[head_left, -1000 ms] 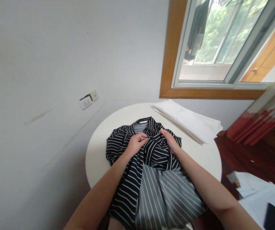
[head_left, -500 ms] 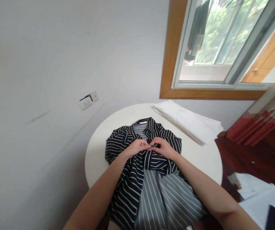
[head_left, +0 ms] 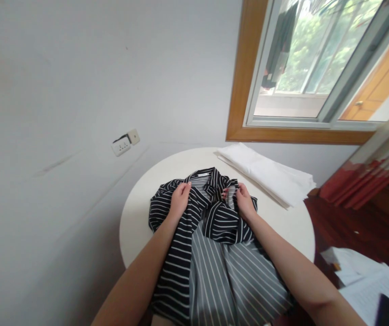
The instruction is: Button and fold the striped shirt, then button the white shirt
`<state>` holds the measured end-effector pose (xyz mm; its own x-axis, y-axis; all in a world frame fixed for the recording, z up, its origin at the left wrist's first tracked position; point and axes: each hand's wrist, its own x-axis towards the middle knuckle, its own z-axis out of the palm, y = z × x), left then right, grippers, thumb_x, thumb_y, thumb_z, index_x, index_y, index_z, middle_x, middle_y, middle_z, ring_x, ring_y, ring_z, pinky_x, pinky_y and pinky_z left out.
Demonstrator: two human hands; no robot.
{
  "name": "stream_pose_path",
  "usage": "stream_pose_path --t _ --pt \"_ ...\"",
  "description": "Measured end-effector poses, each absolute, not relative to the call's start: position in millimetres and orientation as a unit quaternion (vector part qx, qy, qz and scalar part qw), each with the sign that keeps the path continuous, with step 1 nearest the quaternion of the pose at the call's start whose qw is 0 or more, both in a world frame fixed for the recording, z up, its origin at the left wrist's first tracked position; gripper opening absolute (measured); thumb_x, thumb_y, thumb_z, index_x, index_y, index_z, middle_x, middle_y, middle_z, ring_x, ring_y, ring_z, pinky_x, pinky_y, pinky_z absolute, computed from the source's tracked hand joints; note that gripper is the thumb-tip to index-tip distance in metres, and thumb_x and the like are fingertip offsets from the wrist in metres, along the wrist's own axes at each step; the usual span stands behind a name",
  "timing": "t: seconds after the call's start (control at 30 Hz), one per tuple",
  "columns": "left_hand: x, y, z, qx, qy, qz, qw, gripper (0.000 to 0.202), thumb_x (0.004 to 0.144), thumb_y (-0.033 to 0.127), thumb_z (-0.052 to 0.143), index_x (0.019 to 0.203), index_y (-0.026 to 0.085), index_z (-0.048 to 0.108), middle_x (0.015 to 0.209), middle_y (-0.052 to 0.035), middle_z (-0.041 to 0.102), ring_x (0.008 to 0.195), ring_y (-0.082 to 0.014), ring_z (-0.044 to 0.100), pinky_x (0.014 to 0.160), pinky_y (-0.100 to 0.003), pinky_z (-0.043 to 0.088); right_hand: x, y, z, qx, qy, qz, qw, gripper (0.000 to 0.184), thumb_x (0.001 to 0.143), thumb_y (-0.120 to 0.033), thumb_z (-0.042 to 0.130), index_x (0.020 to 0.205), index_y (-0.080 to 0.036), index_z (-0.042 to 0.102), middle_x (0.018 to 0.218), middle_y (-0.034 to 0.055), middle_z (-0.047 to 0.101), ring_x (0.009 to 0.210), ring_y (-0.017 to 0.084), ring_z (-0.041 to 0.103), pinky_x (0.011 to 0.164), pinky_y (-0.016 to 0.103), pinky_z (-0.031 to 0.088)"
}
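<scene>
A black shirt with white stripes (head_left: 177,271) lies on a round white table (head_left: 136,217), its collar toward the wall and its lower part hanging over the near edge. The front is parted, and the grey inner side shows in the middle. My left hand (head_left: 180,199) is closed on the front edge just below the collar, at the left. On the right, my right hand (head_left: 244,201) grips the other front panel, lifting a fold of it; some fingers are behind the cloth. The two hands are well apart.
Folded white cloth (head_left: 265,172) lies at the table's back right. A wall socket (head_left: 121,146) sits left of the table, below a bare wall. A window (head_left: 292,68) is behind, red-and-cream curtain (head_left: 360,172) at right, and papers (head_left: 367,271) lie low at the right.
My hands were together at the middle of the shirt front. They have moved apart, left hand up and left, right hand up and right, pulling the front panels open.
</scene>
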<state>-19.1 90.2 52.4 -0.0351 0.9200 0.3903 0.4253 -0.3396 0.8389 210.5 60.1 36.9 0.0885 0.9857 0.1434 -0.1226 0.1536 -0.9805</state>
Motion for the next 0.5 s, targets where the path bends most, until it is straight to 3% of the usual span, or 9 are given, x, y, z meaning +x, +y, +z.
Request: stream_pose_path --t 0.1,0.27,0.4,0.5 --pt "-36 93 55 0.640 0.609 0.450 0.132 0.034 0.087 0.048 0.041 0.076 0.021 0.057 0.072 -0.0007 0.061 0.071 -0.0160 0.056 0.066 -0.024 0.039 216 66 34 -0.438 -0.399 0.482 0.646 0.022 0.073 -0.036 0.051 0.091 -0.026 0.045 0.084 0.0005 0.065 0.065 0.016 0.059 0.057 0.030 0.047" --pt "-51 90 59 0.625 0.695 0.357 -0.001 0.026 0.087 0.044 0.042 0.089 0.024 0.059 0.085 -0.0032 0.065 0.077 -0.0197 0.058 0.065 -0.027 0.038 226 70 36 -0.456 -0.378 0.447 0.670 0.023 0.070 -0.034 0.050 0.090 -0.024 0.047 0.075 -0.0011 0.063 0.058 0.014 0.056 0.053 0.027 0.043" --pt "-56 88 64 0.610 0.694 0.375 -0.080 0.029 0.086 0.034 0.047 0.111 0.021 0.056 0.101 -0.0091 0.060 0.095 -0.0243 0.054 0.079 -0.033 0.039 242 69 45 -0.518 -0.397 0.277 0.706 0.022 0.071 -0.035 0.051 0.089 -0.022 0.055 0.083 0.0005 0.063 0.076 0.016 0.057 0.072 0.030 0.044" --pt "-59 92 64 0.598 0.696 0.382 -0.113 0.035 0.085 0.033 0.047 0.117 0.020 0.055 0.113 -0.0124 0.055 0.106 -0.0282 0.048 0.088 -0.039 0.037 253 68 50 -0.524 -0.484 0.201 0.672 0.027 0.079 -0.037 0.042 0.069 -0.020 0.061 0.090 0.0039 0.065 0.094 0.018 0.056 0.089 0.031 0.039"
